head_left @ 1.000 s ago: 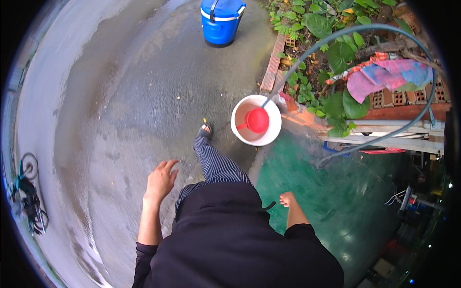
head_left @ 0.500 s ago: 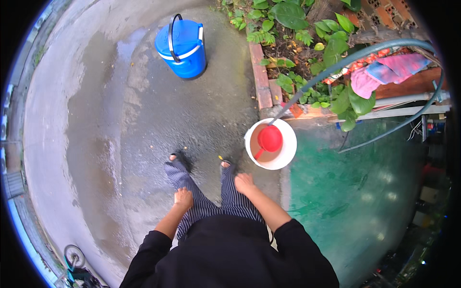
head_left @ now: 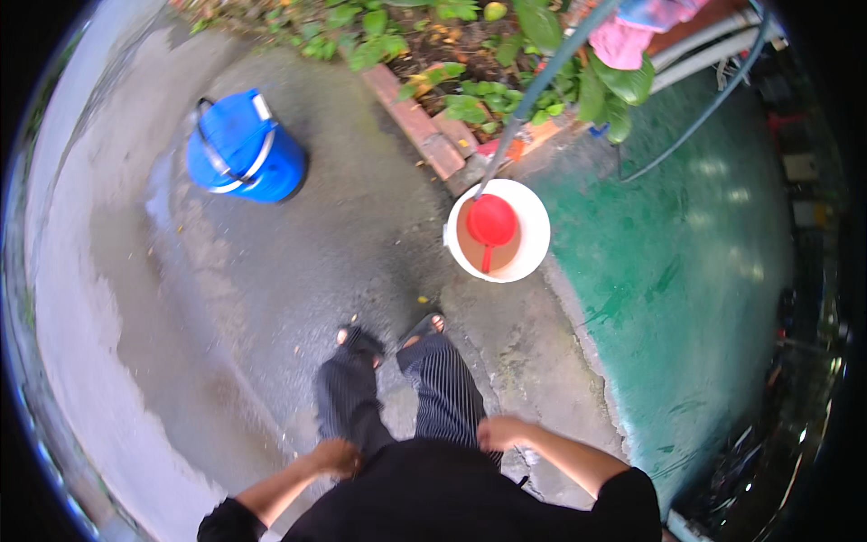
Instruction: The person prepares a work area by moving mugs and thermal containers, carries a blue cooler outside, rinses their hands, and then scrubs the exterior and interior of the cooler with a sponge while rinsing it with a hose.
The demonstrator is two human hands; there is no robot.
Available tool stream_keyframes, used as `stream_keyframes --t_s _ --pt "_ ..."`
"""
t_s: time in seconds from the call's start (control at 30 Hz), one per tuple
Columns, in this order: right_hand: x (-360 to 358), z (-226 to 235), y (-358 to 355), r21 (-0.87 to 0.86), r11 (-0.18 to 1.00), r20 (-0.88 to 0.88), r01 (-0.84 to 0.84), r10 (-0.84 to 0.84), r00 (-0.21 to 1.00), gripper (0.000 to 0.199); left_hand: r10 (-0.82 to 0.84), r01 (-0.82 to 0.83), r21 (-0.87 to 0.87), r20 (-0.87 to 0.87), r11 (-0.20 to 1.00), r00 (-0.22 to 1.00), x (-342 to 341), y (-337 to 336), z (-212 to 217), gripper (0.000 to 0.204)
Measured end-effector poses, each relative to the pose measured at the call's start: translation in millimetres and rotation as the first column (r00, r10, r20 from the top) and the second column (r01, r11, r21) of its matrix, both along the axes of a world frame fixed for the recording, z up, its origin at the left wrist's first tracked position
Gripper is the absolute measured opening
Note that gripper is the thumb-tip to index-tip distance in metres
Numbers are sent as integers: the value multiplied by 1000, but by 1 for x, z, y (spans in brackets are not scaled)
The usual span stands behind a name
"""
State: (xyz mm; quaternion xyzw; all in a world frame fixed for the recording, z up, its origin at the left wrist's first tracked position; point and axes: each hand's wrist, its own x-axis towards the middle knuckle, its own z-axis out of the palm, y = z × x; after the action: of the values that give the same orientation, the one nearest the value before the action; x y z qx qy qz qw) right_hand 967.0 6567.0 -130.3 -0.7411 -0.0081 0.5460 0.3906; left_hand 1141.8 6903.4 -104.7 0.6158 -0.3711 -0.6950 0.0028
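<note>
Two bent hands beside striped trousers point(head_left: 449, 388), with a white bucket point(head_left: 537, 230) farther off to the right
Nearest, the left hand point(head_left: 339, 458) is by the left trouser leg and the right hand point(head_left: 501, 434) by the right one, both with curled fingers; blur hides whether either grips the cloth. The trousers run down to dark sandals point(head_left: 364, 340) on wet concrete, with green floor point(head_left: 668, 271) to the right. Beyond the feet, the white bucket holds brownish water point(head_left: 467, 244) and a red scoop point(head_left: 492, 219), its handle toward the near side; a grey hose point(head_left: 528, 99) reaches its far rim. Farther left stands a blue lidded bucket point(head_left: 280, 170), and at the far side brick edging point(head_left: 411, 117) borders leafy plants point(head_left: 623, 83)
</note>
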Motion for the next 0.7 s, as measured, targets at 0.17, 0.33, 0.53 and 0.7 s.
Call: stream_keyframes --t_s 0.17,0.33,0.53,0.7 --pt "45 -120 -17 183 983 0 14 -15 1000 19 -407 314 -277 -415 908 814 36 -71 -134 20" --pt "171 -327 -176 -514 523 505 679 -456 733 28 -419 467 -381 207 797 884 132 -189 -306 18" --pt "217 -484 -232 -702 296 464 648 -500 732 50 437 41 -832 332 553 836 217 -277 -386 14" --pt "204 -481 -260 -395 369 544 841 -644 538 43 469 -87 -884 158 458 869 210 -291 -439 16"
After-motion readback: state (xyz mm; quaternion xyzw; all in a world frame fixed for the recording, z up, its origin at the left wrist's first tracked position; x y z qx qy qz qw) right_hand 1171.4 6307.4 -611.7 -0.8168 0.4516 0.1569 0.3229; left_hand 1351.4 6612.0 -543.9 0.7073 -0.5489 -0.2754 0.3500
